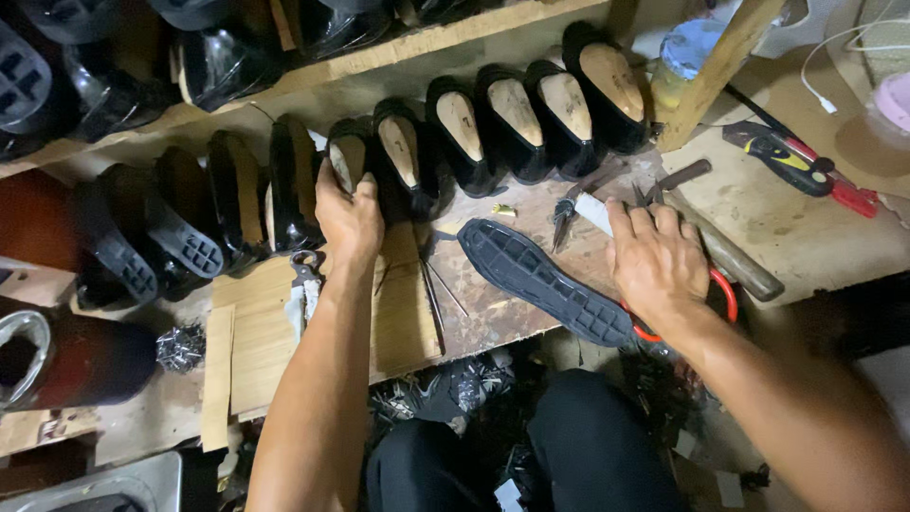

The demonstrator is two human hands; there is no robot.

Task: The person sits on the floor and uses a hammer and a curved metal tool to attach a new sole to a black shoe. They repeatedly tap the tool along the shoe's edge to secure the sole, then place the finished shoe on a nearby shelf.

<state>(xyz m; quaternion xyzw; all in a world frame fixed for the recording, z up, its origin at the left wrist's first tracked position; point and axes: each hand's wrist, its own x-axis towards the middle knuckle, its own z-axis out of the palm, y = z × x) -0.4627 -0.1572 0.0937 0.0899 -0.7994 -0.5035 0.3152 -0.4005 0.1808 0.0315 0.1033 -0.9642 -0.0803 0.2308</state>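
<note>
Two bare hands at work over a worn wooden counter (787,228), seen from above.

Left hand (349,220): fingers closed over the toe end of one black lasted shoe (347,156), sole side up, standing in a row of like shoes (517,118) that leans along the back of the counter. Each shoe in the row shows a pale bare insole board; none in that row carries an outsole yet, as far as can be seen.

Right hand (657,258): palm down, fingers spread slightly and pressed flat on the tools beside the loose sole; whether they grip anything beneath cannot be told. A red loop handle (728,296) shows under the wrist.

Loose black rubber outsole (545,277): lies tread up on the counter between the two hands, touching neither the held shoe nor the row.

Further stock: black shoes with treaded soles already attached (152,242) stand at the left end of the row; more dark footwear on the shelf above (218,57).

Tools: pincers (573,201) and a hammer handle (739,265) near the right hand; a yellow-and-black cutter (782,156) well apart at right.

Judged state: several pairs soled, most of the row unsoled, one outsole laid ready and not yet fitted.
</note>
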